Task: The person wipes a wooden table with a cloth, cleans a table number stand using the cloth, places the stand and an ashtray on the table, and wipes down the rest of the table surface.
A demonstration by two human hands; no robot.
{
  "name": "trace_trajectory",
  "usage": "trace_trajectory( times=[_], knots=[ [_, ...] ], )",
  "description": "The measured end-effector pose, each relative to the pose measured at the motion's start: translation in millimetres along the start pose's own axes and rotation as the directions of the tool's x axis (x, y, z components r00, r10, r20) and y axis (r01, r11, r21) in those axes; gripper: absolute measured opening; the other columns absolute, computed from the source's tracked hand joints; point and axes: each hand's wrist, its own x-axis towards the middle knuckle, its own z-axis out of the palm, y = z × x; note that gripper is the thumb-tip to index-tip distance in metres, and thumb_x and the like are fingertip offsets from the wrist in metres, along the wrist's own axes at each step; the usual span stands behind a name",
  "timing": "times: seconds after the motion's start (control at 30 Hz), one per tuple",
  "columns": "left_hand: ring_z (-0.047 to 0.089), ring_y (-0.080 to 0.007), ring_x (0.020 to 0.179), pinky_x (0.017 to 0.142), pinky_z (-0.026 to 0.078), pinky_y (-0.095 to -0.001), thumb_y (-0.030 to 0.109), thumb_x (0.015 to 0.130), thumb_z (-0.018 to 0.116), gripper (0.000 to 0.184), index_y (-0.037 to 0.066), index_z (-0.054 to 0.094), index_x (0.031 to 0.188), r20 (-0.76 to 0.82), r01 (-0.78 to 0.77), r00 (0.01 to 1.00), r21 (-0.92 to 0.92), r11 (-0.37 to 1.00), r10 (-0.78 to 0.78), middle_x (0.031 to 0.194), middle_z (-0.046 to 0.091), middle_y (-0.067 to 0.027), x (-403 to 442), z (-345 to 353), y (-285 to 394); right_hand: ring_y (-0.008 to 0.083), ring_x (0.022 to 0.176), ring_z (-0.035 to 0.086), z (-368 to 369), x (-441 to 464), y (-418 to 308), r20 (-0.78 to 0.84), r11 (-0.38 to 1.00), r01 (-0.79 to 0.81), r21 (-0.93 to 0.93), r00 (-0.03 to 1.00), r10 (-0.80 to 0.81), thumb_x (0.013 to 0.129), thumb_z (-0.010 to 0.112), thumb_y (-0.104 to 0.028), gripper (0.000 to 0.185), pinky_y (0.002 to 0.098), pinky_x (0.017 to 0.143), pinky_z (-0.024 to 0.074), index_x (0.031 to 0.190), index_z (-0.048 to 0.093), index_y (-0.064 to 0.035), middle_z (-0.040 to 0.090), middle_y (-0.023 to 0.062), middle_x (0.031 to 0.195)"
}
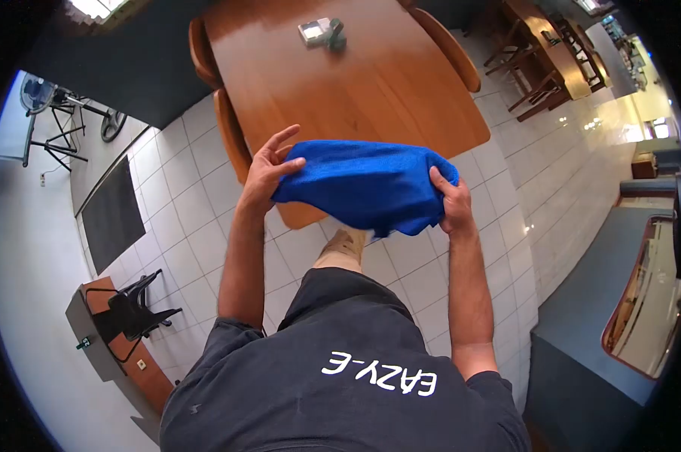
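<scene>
Blue cloth [363, 181] held up between 2 hands, in front of the table's [340, 83] near end.

We note the left hand [264, 172] partly open: thumb over the cloth's left end, upper fingers raised clear; it has hold there, though we cannot tell what the hidden fingers do. The right hand [455, 205] is closed on the opposite end, thumb on top. Neither hand is nearer; the cloth lies inward of both. Its long axis runs left to right across the table's near end, each end pointing to 1 hand, the right end tilted slightly away from the table.
</scene>
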Motion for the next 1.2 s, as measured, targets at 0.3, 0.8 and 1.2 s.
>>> trace_trajectory(
  times=[0.3, 0.8, 1.2],
  knots=[
    [0.056, -0.026, 0.121, 0.103, 0.045, -0.0367, 0.012, 0.081, 0.078, 0.059, 0.004, 0.055, 0.135, 0.038, 0.136, 0.986, 0.397, 0.908, -0.164, 0.142, 0.049, -0.0172, 142.3, 24.4, -37.0, 0.0218, 0.107, 0.061, -69.7, 139.3, -66.1, -0.03, 0.76, 0.089, -0.643, 0.99, -0.141, 0.092, 0.069, -0.03, 0.045, 0.0346, 0.091, 0.0506, 0.124, 0.058, 0.0001, 0.064, 0.0138, 0.117],
    [0.061, -0.0181, 0.105, 0.09, 0.049, -0.0325, 0.018, 0.094, 0.065, 0.045, -0.001, 0.052, 0.132, -0.501, 0.474, 0.834, 0.437, 0.764, -0.231, 0.12, 0.063, -0.0112, 155.2, -27.6, -144.0, 0.0336, 0.149, 0.014, -80.0, 323.2, 89.0, 0.516, -0.296, 0.463, -0.836, 0.846, -0.135, 0.086, 0.055, -0.063, 0.091, 0.055, 0.118, 0.0098, 0.154, 0.024, -0.0104, 0.017, 0.0151, 0.161],
    [0.061, -0.0127, 0.098, 0.079, 0.049, -0.0258, 0.014, 0.095, 0.063, 0.034, 0.002, 0.057, 0.126, -0.627, 0.478, 0.732, 0.195, 0.856, -0.266, 0.117, 0.064, -0.0051, 236.9, 4.9, -157.8, 0.0352, 0.147, 0.02, -2.6, 386.8, 79.7, 0.717, -0.102, 0.722, -0.684, 0.691, 0.088, 0.089, 0.056, -0.052, 0.079, 0.0544, 0.118, 0.0143, 0.15, 0.032, -0.0076, 0.024, 0.0167, 0.158]
  ],
)
